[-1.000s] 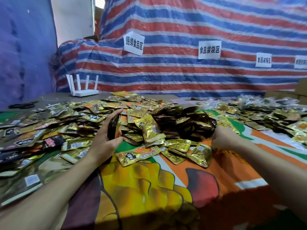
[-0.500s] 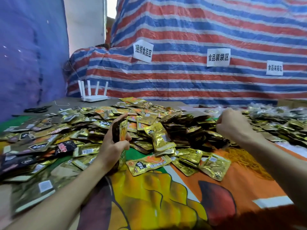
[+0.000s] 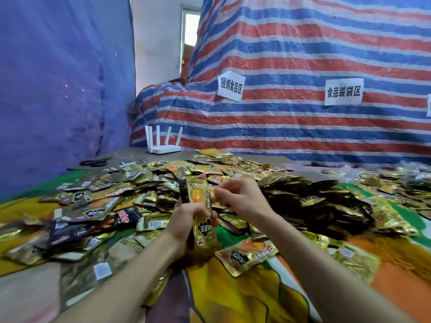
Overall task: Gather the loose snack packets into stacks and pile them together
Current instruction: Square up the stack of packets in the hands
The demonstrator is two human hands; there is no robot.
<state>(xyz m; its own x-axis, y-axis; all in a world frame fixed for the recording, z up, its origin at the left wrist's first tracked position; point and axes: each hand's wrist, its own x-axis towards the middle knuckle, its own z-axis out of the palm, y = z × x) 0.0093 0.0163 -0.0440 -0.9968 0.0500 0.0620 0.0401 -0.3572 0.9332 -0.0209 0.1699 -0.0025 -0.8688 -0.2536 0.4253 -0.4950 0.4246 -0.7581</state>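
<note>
Fingers of the left hand (image 3: 186, 217) clamp an upright packet stack (image 3: 198, 194), right hand (image 3: 242, 199) pinching its edge.

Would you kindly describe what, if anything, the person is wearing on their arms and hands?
Nothing worn shows. The left hand and right hand are ungloved, with no ring, watch or bracelet in view. The left forearm and right forearm are bare all the way to the frame's bottom edge, with no sleeve in sight.
</note>
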